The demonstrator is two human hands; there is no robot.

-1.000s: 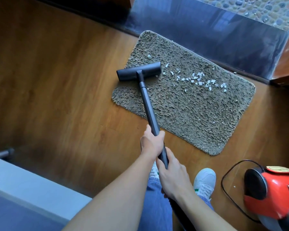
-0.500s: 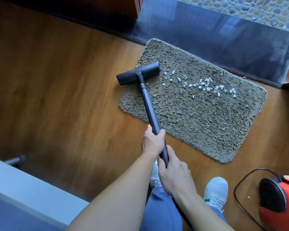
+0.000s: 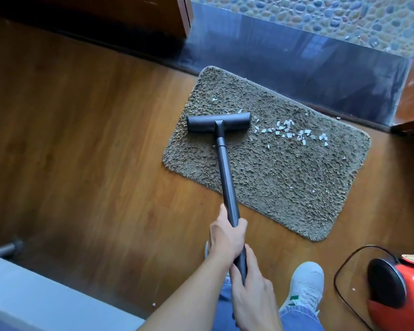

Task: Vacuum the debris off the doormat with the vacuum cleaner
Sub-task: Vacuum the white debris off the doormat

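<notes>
both hands curl round the vacuum wand (image 3: 226, 177), left hand (image 3: 227, 232) above right hand (image 3: 251, 290). nozzle (image 3: 219, 122) sits on the doormat (image 3: 285, 182), left part, just beside white debris (image 3: 289, 131), perhaps paper scraps. red vacuum body (image 3: 402, 290) stands on the floor (image 3: 93, 151), right.

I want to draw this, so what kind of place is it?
Most likely a home's entrance, just inside the door: a shaggy doormat lies on a wooden floor against a dark threshold, with pebble paving beyond it.

One doormat (image 3: 285, 177), one vacuum cleaner (image 3: 227, 177), two hands (image 3: 227, 237) (image 3: 251, 295).
</notes>
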